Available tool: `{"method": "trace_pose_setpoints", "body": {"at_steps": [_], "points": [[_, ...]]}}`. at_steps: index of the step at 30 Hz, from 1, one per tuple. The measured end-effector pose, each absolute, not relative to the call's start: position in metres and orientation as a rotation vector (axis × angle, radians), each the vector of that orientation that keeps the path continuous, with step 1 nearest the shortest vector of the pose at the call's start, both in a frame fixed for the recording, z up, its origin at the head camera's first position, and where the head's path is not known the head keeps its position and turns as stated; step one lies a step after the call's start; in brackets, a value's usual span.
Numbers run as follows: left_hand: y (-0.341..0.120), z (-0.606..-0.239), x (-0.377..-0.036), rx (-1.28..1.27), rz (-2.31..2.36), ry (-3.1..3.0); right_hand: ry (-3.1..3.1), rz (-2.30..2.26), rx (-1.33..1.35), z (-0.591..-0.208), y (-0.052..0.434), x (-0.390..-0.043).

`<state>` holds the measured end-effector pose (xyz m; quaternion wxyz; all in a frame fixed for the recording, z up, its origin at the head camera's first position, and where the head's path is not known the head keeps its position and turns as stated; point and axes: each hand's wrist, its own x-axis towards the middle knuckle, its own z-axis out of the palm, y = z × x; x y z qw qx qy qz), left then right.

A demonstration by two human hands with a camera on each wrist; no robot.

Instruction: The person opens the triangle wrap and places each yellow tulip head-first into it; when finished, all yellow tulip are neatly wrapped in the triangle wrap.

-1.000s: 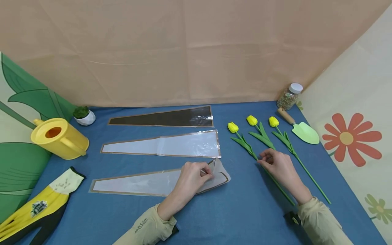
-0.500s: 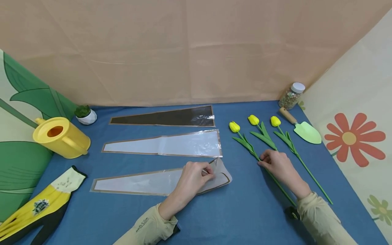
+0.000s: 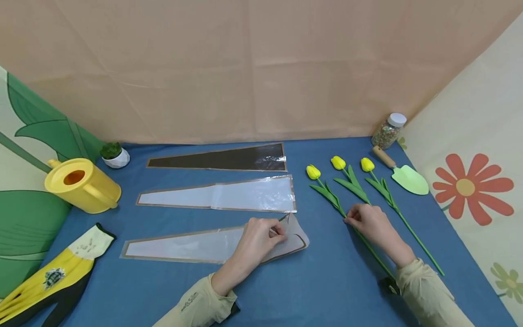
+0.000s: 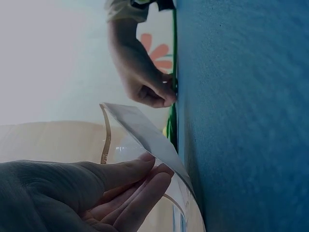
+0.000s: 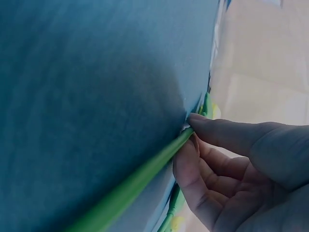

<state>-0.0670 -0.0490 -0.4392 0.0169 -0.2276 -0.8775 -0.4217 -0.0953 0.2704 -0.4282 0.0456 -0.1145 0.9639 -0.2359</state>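
My left hand (image 3: 258, 240) pinches the lifted wide end of the nearest clear wrapping sleeve (image 3: 175, 245), a long tapered bag with a gold-brown border. In the left wrist view the raised film (image 4: 140, 128) curves up from the cloth over the fingertips. My right hand (image 3: 373, 227) pinches the stem of the leftmost yellow artificial tulip (image 3: 313, 172) between thumb and fingers. The green stem (image 5: 140, 186) runs through that pinch in the right wrist view, close over the blue cloth. Two more tulips, a middle tulip (image 3: 338, 162) and a right tulip (image 3: 367, 164), lie beside it.
Behind lie a white sleeve (image 3: 253, 193) and a black sleeve (image 3: 229, 158). A yellow watering can (image 3: 87, 186), a small potted plant (image 3: 116, 156) and gardening gloves (image 3: 61, 272) are on the left. A green trowel (image 3: 410, 180) and a jar (image 3: 388, 131) stand back right.
Both hands keep their places on the sleeve and the tulip stem. Only a slight shift of the whole head view shows.
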Motion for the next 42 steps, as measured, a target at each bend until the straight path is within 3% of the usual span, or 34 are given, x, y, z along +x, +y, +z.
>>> {"method": "trace_pose_setpoints", "body": {"at_steps": [12,20,42], "points": [[-0.051,-0.442,-0.063,-0.694,-1.297,-2.736,2.894,-0.862,-0.354,-0.408,0.269,-0.084],[-0.050,-0.442,-0.065,-0.702,-1.303,-2.738,2.782,-1.110,-0.211,-0.386,0.273,-0.075],[-0.048,-0.439,-0.067,-0.715,-1.261,-2.753,2.292,-2.270,0.012,-0.383,0.279,-0.063]]}}
